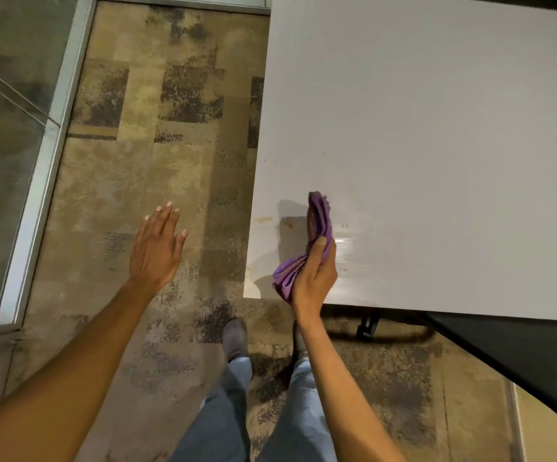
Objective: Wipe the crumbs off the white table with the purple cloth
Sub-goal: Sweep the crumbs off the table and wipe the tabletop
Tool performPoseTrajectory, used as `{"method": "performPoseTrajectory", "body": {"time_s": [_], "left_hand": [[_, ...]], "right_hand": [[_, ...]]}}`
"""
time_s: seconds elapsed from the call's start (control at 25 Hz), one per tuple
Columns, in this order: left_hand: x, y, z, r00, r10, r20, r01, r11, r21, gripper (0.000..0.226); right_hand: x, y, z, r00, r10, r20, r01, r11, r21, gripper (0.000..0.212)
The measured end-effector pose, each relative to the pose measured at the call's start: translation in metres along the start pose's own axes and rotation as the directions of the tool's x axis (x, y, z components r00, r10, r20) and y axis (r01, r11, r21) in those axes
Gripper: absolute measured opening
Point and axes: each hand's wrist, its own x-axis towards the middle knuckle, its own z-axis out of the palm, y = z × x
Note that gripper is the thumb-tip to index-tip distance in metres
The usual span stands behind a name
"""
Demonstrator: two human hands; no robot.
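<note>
The white table fills the upper right. My right hand grips the bunched purple cloth over the table's near left corner, cloth ends sticking out above and below the fist. Small crumbs lie just right of the cloth, and orange-brown smears mark the surface near the left edge. A streaky patch shows to the right of my hand. My left hand hovers open, palm down, fingers spread, over the floor to the left of the table and holds nothing.
Mottled brown carpet lies left of the table. A glass partition with a metal frame runs along the far left. My feet and grey trousers stand at the near edge. A dark table base with a castor sits below.
</note>
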Motion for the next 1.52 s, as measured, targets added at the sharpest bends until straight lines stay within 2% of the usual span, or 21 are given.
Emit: {"method": "performPoseTrajectory", "body": {"time_s": [0.12,0.24,0.4,0.48,0.56,0.68,1.0,1.2,1.52], "left_hand": [[0.002,0.008,0.004,1.000,0.021,0.004,-0.021,1.000,-0.003,0.070],[0.004,0.017,0.008,1.000,0.030,0.009,-0.030,1.000,0.001,0.069],[0.008,0.023,0.011,0.999,0.052,0.012,-0.052,0.999,0.006,0.066],[0.010,0.023,0.011,0.999,0.054,0.007,-0.054,0.999,-0.002,0.065],[0.013,0.022,0.011,0.999,0.047,0.003,-0.047,0.999,-0.006,0.065],[0.016,0.018,0.012,0.999,0.036,0.005,-0.035,0.999,-0.017,0.066],[0.018,0.015,0.018,0.999,0.034,0.003,-0.034,0.999,-0.027,0.063],[0.025,0.021,0.017,0.999,0.045,-0.011,-0.046,0.998,-0.050,0.061],[0.034,0.041,0.023,0.997,0.074,-0.008,-0.075,0.993,-0.089,0.060]], "right_hand": [[0.040,-0.005,-0.050,0.990,-0.066,-0.127,0.064,0.998,-0.020,0.038],[0.090,0.015,-0.078,0.982,-0.095,-0.164,0.067,0.983,-0.173,0.043],[0.142,0.051,-0.084,0.997,-0.058,-0.050,0.032,0.909,-0.416,0.054],[0.149,0.061,-0.074,0.997,-0.078,0.021,0.079,0.876,-0.475,0.054],[0.149,0.066,-0.062,0.994,-0.104,0.034,0.107,0.863,-0.493,0.052],[0.151,0.070,-0.047,0.997,-0.077,0.018,0.075,0.863,-0.499,0.051],[0.136,0.061,0.007,0.972,-0.146,0.183,0.217,0.856,-0.470,0.048],[0.116,0.053,0.044,0.913,-0.235,0.332,0.371,0.817,-0.442,0.046],[0.086,0.050,0.071,0.816,-0.255,0.518,0.498,0.765,-0.409,0.050]]}}
